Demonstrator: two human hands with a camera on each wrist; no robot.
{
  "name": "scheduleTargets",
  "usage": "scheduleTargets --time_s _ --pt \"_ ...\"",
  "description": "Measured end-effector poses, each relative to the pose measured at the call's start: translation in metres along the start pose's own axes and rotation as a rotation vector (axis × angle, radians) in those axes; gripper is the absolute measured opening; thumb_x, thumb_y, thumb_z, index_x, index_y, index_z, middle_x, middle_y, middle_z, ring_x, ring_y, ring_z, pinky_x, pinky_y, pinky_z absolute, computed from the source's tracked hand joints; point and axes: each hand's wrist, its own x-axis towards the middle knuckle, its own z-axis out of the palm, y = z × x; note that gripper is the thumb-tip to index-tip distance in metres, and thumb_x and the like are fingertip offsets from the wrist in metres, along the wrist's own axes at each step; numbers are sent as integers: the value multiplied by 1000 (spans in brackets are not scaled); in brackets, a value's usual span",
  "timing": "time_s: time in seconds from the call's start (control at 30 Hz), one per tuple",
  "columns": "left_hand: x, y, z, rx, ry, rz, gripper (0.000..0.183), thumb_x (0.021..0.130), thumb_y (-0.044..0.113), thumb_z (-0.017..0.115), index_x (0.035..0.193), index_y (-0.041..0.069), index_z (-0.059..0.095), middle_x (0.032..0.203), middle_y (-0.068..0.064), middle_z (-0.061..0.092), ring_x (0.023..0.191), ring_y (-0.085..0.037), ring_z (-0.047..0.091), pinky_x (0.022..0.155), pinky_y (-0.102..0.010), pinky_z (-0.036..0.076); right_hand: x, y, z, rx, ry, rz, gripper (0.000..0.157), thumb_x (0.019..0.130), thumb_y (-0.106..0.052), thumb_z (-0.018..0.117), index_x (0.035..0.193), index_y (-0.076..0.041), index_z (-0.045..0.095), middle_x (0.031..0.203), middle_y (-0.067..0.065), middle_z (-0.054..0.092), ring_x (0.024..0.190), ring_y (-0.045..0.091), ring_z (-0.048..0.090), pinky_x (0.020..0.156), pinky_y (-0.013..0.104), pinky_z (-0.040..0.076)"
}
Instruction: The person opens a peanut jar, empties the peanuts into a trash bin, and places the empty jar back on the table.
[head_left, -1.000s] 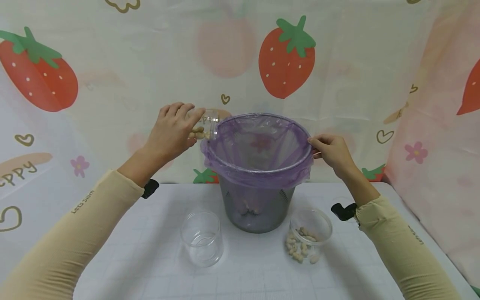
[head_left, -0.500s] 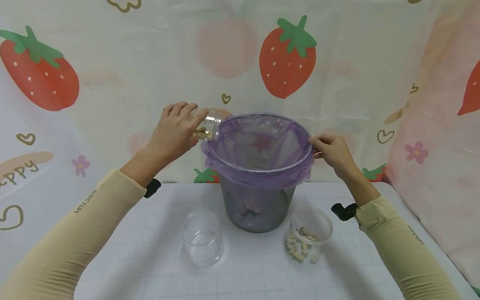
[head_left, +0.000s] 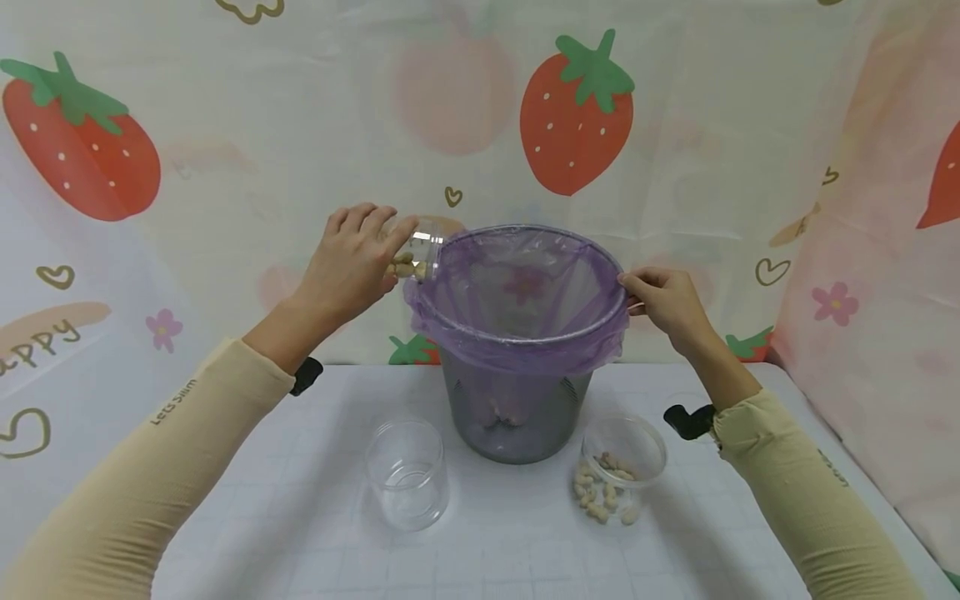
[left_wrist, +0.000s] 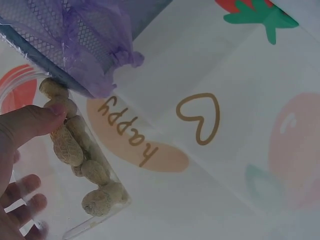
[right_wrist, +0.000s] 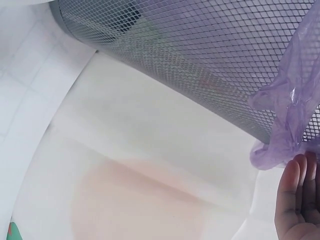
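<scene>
My left hand [head_left: 347, 267] grips a clear plastic jar [head_left: 426, 250] tipped on its side, its mouth at the left rim of a mesh wastebasket [head_left: 517, 425]. Several unshelled peanuts [left_wrist: 80, 150] lie along the jar's lower wall in the left wrist view, with the thumb across the jar. A purple bin liner [head_left: 517, 354] lines the basket and folds over its rim. At the right side of that rim my right hand [head_left: 663, 304] pinches the edge between thumb and fingers. The right wrist view shows its fingertips [right_wrist: 290, 175] beside the folded liner.
On the white table [head_left: 300, 517], an empty clear jar [head_left: 407, 492] stands front left of the basket. Front right stands another clear jar [head_left: 652, 454] with several peanuts [head_left: 600, 496] in it. A strawberry-print cloth [head_left: 337, 108] hangs behind.
The left hand and its tipped jar have shifted very slightly to the right. The right hand keeps its place at the rim, and the view has drifted a little.
</scene>
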Motion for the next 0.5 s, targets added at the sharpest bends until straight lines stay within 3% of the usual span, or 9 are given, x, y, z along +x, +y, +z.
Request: scheduleTargets --time_s 0.33,0.5 --pt "5 0 -2 14 7 53 69 70 12 86 130 12 53 126 -20 60 118 -39 55 98 -50 44 0 -1 0 19 -3 -10 41 99 -21 55 117 16 57 71 -21 60 70 -4 60 67 13 55" --pt "10 2 -3 -28 -5 76 65 72 9 83 130 13 54 127 -19 60 120 -38 53 101 -49 42 -1 -1 1 27 1 -10 41 99 -21 56 116 16 57 70 -20 61 69 -4 60 66 13 55"
